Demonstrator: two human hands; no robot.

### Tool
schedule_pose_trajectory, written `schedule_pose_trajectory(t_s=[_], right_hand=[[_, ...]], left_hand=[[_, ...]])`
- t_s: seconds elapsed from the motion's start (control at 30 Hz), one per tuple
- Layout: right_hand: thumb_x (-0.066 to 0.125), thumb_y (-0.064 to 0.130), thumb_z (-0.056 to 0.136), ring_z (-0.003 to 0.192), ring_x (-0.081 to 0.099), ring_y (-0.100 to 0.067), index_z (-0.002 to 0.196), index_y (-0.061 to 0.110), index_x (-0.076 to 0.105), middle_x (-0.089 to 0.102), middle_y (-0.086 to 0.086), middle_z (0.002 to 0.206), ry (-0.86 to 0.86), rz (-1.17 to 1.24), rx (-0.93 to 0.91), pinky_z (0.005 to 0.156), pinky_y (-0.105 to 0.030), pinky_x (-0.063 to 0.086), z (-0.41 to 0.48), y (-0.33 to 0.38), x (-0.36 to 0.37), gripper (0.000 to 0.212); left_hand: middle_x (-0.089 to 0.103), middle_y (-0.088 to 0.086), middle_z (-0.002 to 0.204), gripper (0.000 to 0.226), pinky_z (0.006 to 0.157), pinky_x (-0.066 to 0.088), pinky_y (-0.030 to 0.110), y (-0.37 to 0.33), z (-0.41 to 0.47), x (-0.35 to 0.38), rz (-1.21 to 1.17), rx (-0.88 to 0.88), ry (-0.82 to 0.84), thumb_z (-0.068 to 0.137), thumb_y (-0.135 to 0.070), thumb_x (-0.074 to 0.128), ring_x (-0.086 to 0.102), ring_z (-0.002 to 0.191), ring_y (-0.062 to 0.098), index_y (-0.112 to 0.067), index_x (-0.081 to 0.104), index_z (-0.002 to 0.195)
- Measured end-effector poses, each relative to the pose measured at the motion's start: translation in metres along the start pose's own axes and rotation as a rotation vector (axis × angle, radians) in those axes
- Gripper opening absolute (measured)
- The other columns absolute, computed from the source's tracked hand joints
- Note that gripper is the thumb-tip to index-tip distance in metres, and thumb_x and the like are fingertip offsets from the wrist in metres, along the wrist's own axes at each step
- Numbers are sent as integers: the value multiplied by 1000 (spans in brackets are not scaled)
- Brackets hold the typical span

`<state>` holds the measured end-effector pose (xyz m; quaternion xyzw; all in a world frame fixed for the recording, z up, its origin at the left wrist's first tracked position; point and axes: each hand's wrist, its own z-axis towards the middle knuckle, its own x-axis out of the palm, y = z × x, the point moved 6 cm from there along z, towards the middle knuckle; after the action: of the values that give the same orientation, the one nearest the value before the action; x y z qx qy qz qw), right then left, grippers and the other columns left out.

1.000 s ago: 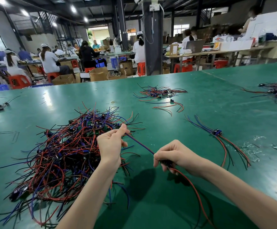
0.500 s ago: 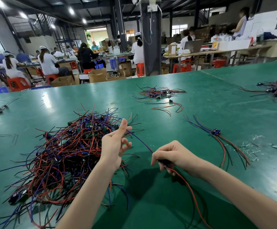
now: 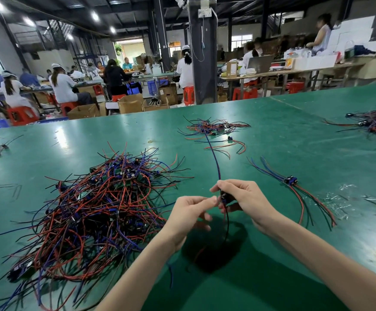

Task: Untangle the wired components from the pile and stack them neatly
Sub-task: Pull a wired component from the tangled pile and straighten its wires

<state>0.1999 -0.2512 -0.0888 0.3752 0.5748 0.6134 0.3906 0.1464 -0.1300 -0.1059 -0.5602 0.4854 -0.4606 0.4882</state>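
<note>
The right hand [image 3: 245, 198] grips a small black-and-blue wired component [image 3: 225, 198] above the green worktop [image 3: 294, 135], near the tangled pile of red, blue and black wires [image 3: 97, 209]; the left hand [image 3: 189, 212] has thumb and forefinger together just beside it, pinching a wire or not I cannot tell. Its long blue lead [image 3: 215, 160] juts away, so a careless swing could snag the pile or skew the small sorted bundle of wired parts [image 3: 291, 181]

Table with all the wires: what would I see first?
The big tangled pile of red, blue and black wires, left on the green table. Next, mid-table, the right hand grips one wired component, its blue wire sticking up, with the left hand right beside it. A small neat stack lies to the right.
</note>
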Motion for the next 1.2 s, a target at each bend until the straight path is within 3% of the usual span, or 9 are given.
schedule_pose_trajectory(t_s=[0.17,0.37,0.43,0.57,0.67,0.8,0.9,1.07,1.2], right_hand=[[57,20,93,70,62,-10,85,10,75,70,-4,71,-7,-2,-36,73,-18,51,2,1,-1,22],[56,21,93,66,65,-13,89,8,73,74,-9,81,15,96,25,53,-21,48,-1,-4,5,22],[55,22,94,64,65,-13,90,6,72,74,-10,83,12,125,42,47,-20,45,-1,-6,6,23],[67,32,78,71,64,-11,97,6,69,71,-8,88,128,138,116,65,-22,51,3,-8,7,33],[73,35,65,72,61,-4,93,12,72,68,1,83,283,-6,196,75,-24,46,-2,-13,14,36],[73,31,71,70,63,-6,85,15,72,69,2,77,246,10,174,76,-28,47,-1,-15,13,21],[73,26,73,74,63,-15,89,7,72,69,-6,82,201,70,174,88,-37,48,0,-15,9,26],[71,14,74,60,62,-9,86,7,72,68,-5,75,150,227,220,66,-20,52,0,-17,9,14],[71,13,67,65,68,-15,85,3,71,70,-9,75,166,350,245,62,-26,56,-1,-17,11,20]], left_hand=[[52,-9,49,14,39,39,16,4,0,2,94,16,-10,86,-17,68,46,44,1,-3,69,84],[62,15,75,12,37,32,17,11,-3,16,31,28,30,89,-13,63,42,42,6,-5,71,84],[68,11,77,12,36,30,15,10,-4,17,-2,19,41,91,-13,61,40,41,3,-9,71,84],[66,1,62,14,33,24,11,5,-2,8,-102,-5,-10,90,-12,60,35,35,0,-9,72,84],[45,-5,43,15,30,19,10,5,-1,2,-171,-33,-24,91,-9,56,28,31,-1,-3,68,85],[45,-8,43,24,31,18,10,6,0,0,-140,-51,-18,92,-14,57,28,33,-1,-3,67,74],[53,-5,50,26,31,18,10,6,1,1,-117,-65,-13,93,-14,56,29,34,0,-4,69,73],[65,-2,65,18,35,24,10,4,-1,2,-137,-39,6,90,-9,60,35,41,0,-10,72,77],[47,1,50,25,32,19,12,4,-1,1,-88,-17,-37,90,-12,61,28,33,1,-8,70,66]])
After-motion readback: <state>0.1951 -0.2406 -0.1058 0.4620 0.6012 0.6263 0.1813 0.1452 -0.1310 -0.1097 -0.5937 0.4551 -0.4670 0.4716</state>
